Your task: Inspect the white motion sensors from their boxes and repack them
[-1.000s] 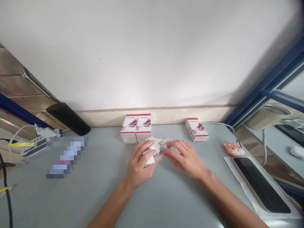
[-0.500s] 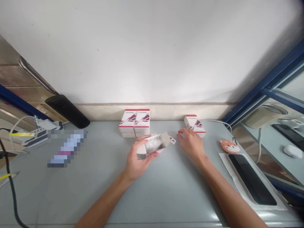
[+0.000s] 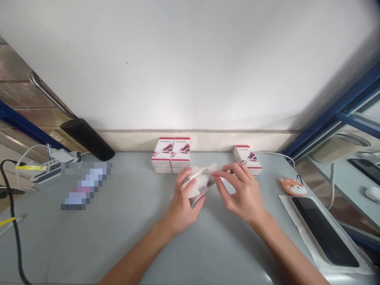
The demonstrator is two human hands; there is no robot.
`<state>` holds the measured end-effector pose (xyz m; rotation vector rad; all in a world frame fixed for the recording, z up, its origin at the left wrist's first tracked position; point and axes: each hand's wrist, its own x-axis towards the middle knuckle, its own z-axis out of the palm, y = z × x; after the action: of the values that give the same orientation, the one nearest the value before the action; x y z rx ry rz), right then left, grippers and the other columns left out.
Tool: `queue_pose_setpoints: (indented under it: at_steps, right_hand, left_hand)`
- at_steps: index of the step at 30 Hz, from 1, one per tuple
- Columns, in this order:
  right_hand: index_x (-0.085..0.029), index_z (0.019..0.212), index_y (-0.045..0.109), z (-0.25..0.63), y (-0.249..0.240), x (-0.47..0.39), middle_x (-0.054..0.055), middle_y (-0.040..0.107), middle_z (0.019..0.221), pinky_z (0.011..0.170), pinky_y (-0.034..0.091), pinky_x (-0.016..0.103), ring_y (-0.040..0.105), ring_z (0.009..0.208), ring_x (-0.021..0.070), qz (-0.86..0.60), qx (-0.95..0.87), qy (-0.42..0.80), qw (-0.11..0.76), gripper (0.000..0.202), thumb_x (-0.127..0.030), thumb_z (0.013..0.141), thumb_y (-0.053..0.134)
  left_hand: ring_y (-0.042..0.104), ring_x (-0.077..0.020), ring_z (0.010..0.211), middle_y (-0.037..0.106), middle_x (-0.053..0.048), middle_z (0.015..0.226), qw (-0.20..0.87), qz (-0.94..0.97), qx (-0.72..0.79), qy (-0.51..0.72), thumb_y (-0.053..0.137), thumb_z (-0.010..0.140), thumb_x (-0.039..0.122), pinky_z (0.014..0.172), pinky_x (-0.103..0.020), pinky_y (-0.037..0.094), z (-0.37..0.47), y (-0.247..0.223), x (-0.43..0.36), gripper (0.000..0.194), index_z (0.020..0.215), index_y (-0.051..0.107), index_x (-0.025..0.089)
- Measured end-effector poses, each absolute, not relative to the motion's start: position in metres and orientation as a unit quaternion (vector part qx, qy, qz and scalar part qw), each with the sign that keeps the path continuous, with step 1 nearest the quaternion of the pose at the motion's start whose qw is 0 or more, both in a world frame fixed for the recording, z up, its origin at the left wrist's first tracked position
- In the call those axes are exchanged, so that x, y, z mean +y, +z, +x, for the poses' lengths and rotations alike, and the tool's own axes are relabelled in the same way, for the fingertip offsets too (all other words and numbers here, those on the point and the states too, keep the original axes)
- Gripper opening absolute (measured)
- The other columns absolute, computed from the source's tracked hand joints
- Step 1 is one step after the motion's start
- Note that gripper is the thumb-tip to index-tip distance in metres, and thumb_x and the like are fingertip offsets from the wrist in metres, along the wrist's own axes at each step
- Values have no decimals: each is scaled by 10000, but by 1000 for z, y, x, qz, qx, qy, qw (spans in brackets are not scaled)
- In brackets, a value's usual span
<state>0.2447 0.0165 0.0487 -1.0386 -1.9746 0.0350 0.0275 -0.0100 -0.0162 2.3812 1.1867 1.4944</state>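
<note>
Plainly, my left hand (image 3: pixel 185 204) is clamped around a small white box (image 3: pixel 197 183), fingers on one side and thumb on the other. It is tilted, in the middle of my view over the worktop (image 3: pixel 83 241). My right hand (image 3: pixel 218 178) is just beside the box's flap end, thumb and forefinger close together; blur keeps me from telling whether they pinch the flap. The hands are apart, with the box between them.

I'd judge that too hard a squeeze from the left could buckle the thin card, a sharp tug from the right could tear the flap, and a steeper tilt could spill any loose contents.

Beyond, a pair of boxes (image 3: pixel 181 151) stands side by side near the wall, and a single box (image 3: pixel 248 159) sits behind my right hand. All three carry red bands, a dark red design and a line of characters too small for me to read. I can make out no brand.
</note>
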Motion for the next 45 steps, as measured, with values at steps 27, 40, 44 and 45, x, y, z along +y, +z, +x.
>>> queue_pose_setpoints:
  at_steps: [27, 40, 44, 45]
  right_hand:
    - [-276, 916, 776, 261, 52, 27, 21, 656, 869, 755, 543, 375, 642, 815, 208, -456, -771, 202, 396, 69, -327, 957, 756]
    - [-285, 966, 804, 267, 43, 40, 13, 686, 870, 760, 502, 367, 640, 781, 194, -467, -781, 130, 393, 113, -353, 992, 717]
    - [-274, 901, 817, 264, 38, 44, 13, 651, 827, 672, 509, 327, 614, 713, 174, -467, -745, 217, 425, 177, -394, 973, 709]
    - [-272, 894, 819, 264, 37, 44, 14, 642, 816, 669, 506, 325, 610, 711, 174, -468, -739, 222, 431, 185, -397, 968, 705]
  left_hand:
    - [373, -315, 1586, 383, -159, 1684, 10, 861, 278, 426, 572, 865, -141, 1109, -561, 572, 30, -20, -7, 999, 1615, 209, 411]
    - [701, -267, 1223, 641, -135, 1403, 104, 788, 458, 399, 663, 991, 190, 944, -414, 637, 32, -28, -8, 730, 1612, 305, 328]
    - [711, -263, 1211, 670, -113, 1392, 101, 789, 455, 400, 642, 997, 196, 946, -407, 629, 33, -22, -10, 693, 1605, 342, 340]
    - [711, -263, 1215, 671, -110, 1397, 97, 786, 458, 403, 643, 996, 198, 938, -399, 630, 34, -22, -10, 692, 1605, 348, 342]
